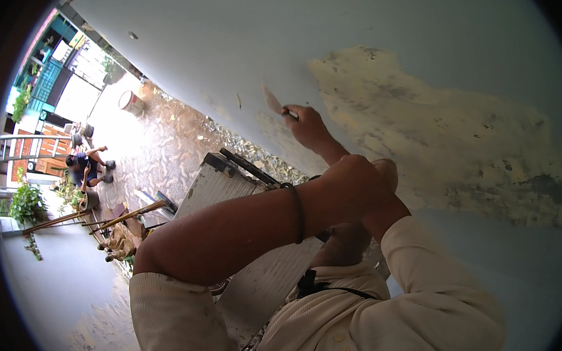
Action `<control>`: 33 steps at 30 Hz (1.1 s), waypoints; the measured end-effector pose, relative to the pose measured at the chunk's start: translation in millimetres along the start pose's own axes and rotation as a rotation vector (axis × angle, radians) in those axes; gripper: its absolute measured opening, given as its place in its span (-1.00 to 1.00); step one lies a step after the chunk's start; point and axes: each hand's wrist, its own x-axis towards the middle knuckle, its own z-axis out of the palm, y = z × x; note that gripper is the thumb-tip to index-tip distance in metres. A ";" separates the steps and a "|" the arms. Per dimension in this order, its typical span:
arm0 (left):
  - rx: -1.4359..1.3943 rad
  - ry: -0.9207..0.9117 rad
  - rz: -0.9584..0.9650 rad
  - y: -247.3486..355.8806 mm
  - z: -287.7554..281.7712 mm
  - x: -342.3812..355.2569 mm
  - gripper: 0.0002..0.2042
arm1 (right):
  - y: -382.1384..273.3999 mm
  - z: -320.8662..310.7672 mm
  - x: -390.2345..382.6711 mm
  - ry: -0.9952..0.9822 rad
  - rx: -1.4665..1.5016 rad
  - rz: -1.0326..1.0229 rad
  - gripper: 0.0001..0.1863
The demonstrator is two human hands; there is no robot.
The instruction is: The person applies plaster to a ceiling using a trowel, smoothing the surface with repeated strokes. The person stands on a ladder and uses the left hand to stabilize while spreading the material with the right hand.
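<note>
My right hand (310, 127) is closed around the dark handle of a putty knife (273, 99). Its thin blade points up and left, close against the pale blue-grey wall (250, 40). Crossing over my right forearm, my left hand (347, 182) looks curled, with a dark band on the wrist. A pale rounded shape shows at its far side; what it holds, if anything, is hidden. Right of the knife spreads a large cream filler patch (423, 126) with grey smudges. Smaller smears of filler lie near the blade.
Beneath me stands a worn white wooden bench-like surface (268, 289). Paved ground (169, 131) stretches left, with a white bucket (131, 103) on it. Another person (89, 167) sits farther off, near a ladder (35, 138). Poles (132, 216) and green plants (28, 203) are at the left.
</note>
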 end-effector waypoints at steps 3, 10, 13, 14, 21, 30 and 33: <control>0.038 -0.138 0.050 11.1 -30.1 9.3 -0.83 | 100.9 28.7 -46.4 0.086 -0.112 0.068 -0.60; 0.157 -0.279 -0.018 10.0 -24.1 4.1 -0.78 | 92.6 -15.1 -97.0 0.123 0.351 0.302 -0.59; 0.173 -0.244 0.013 14.4 -16.4 8.9 -0.77 | 74.5 -48.6 -109.1 0.215 0.300 0.264 -0.55; 0.107 -0.244 0.006 11.3 -11.8 8.9 -0.80 | 64.6 -54.8 -106.8 0.234 0.351 0.269 -0.54; 0.052 -0.153 0.041 7.1 -10.1 4.1 -0.93 | 19.6 -75.3 -77.1 0.406 0.365 0.270 -0.55; -0.001 0.015 0.063 2.3 8.2 3.0 -0.94 | 35.5 -54.7 -59.8 0.504 0.327 0.314 -0.61; 0.078 0.084 0.033 6.5 22.2 7.2 -0.93 | 27.2 -58.9 -54.8 0.466 0.323 0.266 -0.60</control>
